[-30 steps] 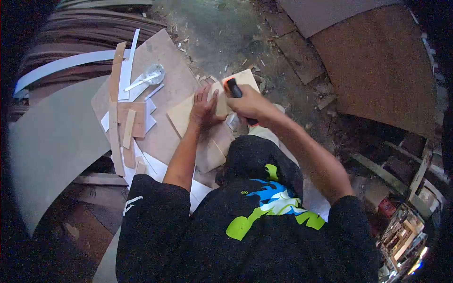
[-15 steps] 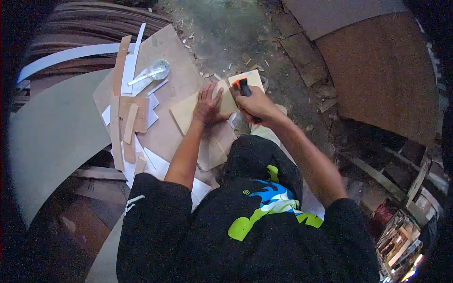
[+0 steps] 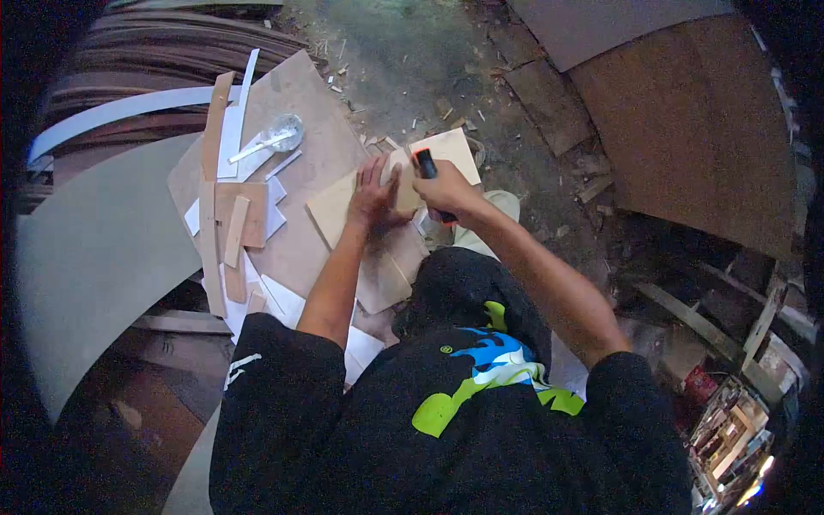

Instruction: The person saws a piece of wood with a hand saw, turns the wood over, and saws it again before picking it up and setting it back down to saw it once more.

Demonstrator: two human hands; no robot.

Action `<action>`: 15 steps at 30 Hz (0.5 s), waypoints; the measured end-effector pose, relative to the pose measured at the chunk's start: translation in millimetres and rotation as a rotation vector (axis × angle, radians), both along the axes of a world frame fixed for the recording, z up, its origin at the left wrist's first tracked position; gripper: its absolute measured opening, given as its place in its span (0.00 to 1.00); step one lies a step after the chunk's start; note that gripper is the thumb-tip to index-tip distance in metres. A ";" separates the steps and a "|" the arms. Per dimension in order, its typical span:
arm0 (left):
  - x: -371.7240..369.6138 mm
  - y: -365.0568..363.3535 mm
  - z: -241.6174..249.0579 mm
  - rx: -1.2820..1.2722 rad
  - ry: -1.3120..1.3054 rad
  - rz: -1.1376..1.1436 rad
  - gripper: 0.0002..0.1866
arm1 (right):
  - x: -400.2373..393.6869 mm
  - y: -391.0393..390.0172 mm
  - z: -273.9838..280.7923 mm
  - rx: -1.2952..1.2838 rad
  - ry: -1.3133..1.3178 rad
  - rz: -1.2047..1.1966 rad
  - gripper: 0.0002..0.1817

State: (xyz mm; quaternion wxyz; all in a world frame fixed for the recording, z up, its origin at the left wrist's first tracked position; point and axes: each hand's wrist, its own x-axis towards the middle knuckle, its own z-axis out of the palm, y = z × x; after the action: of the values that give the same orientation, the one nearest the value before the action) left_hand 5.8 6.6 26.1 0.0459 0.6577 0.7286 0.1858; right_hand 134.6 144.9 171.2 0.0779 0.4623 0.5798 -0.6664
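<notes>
My left hand (image 3: 374,190) lies spread on a pale wooden board (image 3: 336,210) on the work surface, its fingers pointing away from me. To its right, my right hand (image 3: 448,189) is wrapped round a black tool with orange edges (image 3: 427,161). The tool rests against the pale board's right part; its working end is hidden. Beyond my right hand the far end of a pale board (image 3: 455,148) sticks out past the work surface. Another pale panel (image 3: 382,279) lies nearer my body.
On the brown work surface (image 3: 300,86) stand a clear cup (image 3: 286,131), white offcuts (image 3: 230,142) and wooden strips (image 3: 237,230). Large brown sheets (image 3: 687,129) lie at the right. Wood scraps (image 3: 446,112) litter the floor. A grey panel (image 3: 103,257) spans the left.
My right hand and the tool have shifted slightly left and nearer my body, uncovering more of the board's far end. My left hand stays spread in nearly the same place.
</notes>
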 end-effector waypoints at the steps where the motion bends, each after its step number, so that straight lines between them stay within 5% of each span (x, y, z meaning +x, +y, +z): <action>1: 0.9 0.0 -0.6 -0.011 -0.025 0.017 0.55 | 4.5 5.9 7.8 -0.040 0.014 -0.012 0.06; 15: 0.8 -2.8 1.7 -0.022 -0.010 0.006 0.55 | 11.4 24.7 39.2 -0.136 0.102 0.048 0.07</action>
State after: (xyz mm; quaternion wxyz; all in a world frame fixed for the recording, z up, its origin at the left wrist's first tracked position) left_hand 6.6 3.8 27.8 0.0562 0.6542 0.7322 0.1808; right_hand 146.0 169.7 210.4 0.0955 0.4071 0.5472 -0.7251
